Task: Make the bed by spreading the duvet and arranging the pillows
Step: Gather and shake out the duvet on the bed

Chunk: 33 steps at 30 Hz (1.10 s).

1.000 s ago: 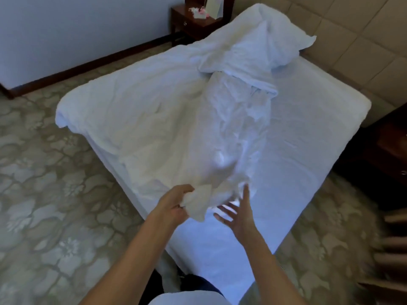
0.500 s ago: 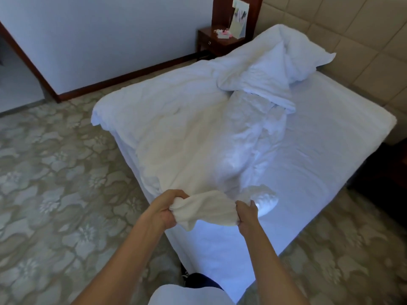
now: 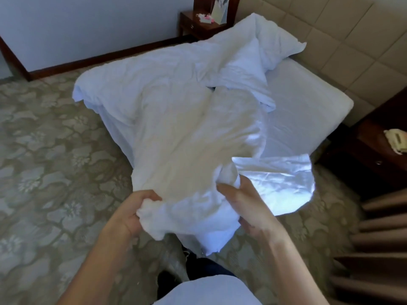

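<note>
Floral carpet (image 3: 55,150), hands (image 3: 191,214) bunching crumpled white duvet (image 3: 176,119)

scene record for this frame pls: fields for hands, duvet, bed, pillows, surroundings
left hand: closed on the duvet's near edge
right hand: closed on the same edge, to the right
duvet: white, bunched and creased, lying diagonally over the left part of the bed, near end lifted
bed: right side bare mattress sheet
pillows: one white pillow at the headboard end, partly under the duvet; others cannot be told
nightstand: dark wood, far side of the bed
telephone: on dark furniture at right
floor: patterned carpet
</note>
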### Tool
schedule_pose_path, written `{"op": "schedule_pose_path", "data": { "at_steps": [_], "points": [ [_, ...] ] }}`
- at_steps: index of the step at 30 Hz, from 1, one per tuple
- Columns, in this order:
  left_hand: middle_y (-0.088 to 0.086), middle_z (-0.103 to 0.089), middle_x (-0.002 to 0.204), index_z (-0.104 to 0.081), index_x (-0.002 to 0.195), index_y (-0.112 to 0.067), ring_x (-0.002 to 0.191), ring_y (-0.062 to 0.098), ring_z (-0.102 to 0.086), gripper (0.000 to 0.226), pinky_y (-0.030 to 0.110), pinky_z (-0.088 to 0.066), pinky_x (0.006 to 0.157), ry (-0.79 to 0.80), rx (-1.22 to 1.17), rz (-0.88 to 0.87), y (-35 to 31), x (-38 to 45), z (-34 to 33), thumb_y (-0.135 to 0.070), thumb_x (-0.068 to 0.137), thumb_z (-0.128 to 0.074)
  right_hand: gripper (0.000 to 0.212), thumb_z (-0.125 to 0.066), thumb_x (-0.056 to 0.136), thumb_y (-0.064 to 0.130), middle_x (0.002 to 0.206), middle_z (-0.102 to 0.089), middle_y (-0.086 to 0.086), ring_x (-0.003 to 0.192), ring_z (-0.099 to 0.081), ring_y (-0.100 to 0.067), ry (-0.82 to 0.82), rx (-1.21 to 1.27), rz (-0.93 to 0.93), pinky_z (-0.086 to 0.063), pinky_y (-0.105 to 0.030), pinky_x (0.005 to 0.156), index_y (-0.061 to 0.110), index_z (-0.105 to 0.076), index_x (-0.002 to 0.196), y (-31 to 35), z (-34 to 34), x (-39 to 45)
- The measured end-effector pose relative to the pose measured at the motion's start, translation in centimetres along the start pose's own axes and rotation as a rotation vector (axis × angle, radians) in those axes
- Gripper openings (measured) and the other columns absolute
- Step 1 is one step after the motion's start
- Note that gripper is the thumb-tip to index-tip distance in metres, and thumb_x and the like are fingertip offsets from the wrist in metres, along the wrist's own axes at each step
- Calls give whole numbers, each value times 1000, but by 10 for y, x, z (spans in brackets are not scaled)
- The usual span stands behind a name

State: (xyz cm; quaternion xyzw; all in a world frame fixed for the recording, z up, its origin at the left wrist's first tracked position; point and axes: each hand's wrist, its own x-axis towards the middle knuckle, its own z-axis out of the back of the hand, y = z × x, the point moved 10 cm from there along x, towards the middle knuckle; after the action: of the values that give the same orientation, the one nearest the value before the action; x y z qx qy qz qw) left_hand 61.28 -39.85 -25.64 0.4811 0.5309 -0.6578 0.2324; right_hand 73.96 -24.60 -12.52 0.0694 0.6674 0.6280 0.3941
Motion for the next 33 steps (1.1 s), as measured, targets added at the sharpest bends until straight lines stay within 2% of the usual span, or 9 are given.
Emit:
{"op": "schedule_pose_path", "data": {
  "at_steps": [3, 5, 7, 12, 16, 19, 22, 25, 33],
  "points": [
    [13, -44, 147, -32, 147, -2, 135, 26, -40, 44, 18, -33, 96, -6, -54, 18, 5, 2, 22, -8, 104, -35, 19, -59, 89, 13, 98, -75, -15, 95, -72, -27, -86, 85, 35, -56, -45, 91, 8, -72, 102, -16, -6, 3],
    [14, -72, 97, -57, 120, -4, 91, 27, -64, 27, 21, -54, 69, 63, -146, 75, 11, 6, 7, -4, 98, -40, 19, -60, 86, 14, 99, -73, -22, 90, -71, -29, -143, 140, 88, -54, -43, 83, 9, -72, 99, -13, -2, 6],
    [2, -60, 67, -61, 89, -9, 53, 18, -56, 8, 24, -48, 41, 244, -317, 114, 27, 3, -5, -5, 83, -58, 21, -59, 86, 9, 97, -75, -16, 92, -72, -30, -189, 146, 144, -55, -42, 82, 9, -72, 101, -2, 3, 8],
    [13, -62, 92, -63, 101, -5, 85, 28, -58, 56, 40, -51, 76, 546, -544, 280, 53, -40, -67, -50, 71, -78, 31, -61, 82, 19, 103, -75, -2, 96, -70, -18, -146, -222, 257, -56, -40, 86, 16, -69, 112, 12, -19, 22],
    [14, -71, 98, -65, 99, -5, 101, 27, -63, 20, 42, -43, 102, 489, -546, 208, 37, -53, -89, -11, 81, -57, 21, -62, 89, 34, 94, -69, 2, 88, -67, -16, 32, -554, 318, -53, -33, 74, 18, -62, 102, -4, -40, 30],
    [17, -69, 84, -58, 94, 0, 83, 29, -64, 20, 41, -52, 81, 228, -648, 198, 38, -34, -80, 4, 79, -44, 26, -65, 86, 42, 99, -66, 7, 90, -63, -12, 239, -705, 414, -53, -35, 77, 23, -57, 103, -10, -24, 32],
    [14, -64, 78, -54, 85, -2, 72, 30, -61, 15, 40, -57, 62, 96, -762, 176, 42, -26, -85, 3, 87, -40, 76, -70, 74, 58, 141, -43, 2, 132, -38, -20, 93, -1209, 694, -39, -43, 102, 31, -40, 139, -13, 24, 56],
    [15, -66, 55, -58, 79, -1, 53, 30, -66, 22, 37, -54, 40, 129, -784, 145, 37, -30, -122, 2, 91, -39, 112, -73, 61, 72, 156, -24, 6, 145, -22, -21, 363, -1205, 451, -29, -53, 112, 41, -14, 151, -68, 51, 107],
    [12, -69, 80, -61, 89, -1, 69, 27, -69, 27, 35, -60, 59, 31, -700, -50, 37, -46, -160, 4, 84, -35, 21, -65, 77, 29, 89, -69, 6, 76, -64, -10, 510, -525, 451, -53, -33, 59, 27, -65, 99, -72, 70, 148]
  ]
}}
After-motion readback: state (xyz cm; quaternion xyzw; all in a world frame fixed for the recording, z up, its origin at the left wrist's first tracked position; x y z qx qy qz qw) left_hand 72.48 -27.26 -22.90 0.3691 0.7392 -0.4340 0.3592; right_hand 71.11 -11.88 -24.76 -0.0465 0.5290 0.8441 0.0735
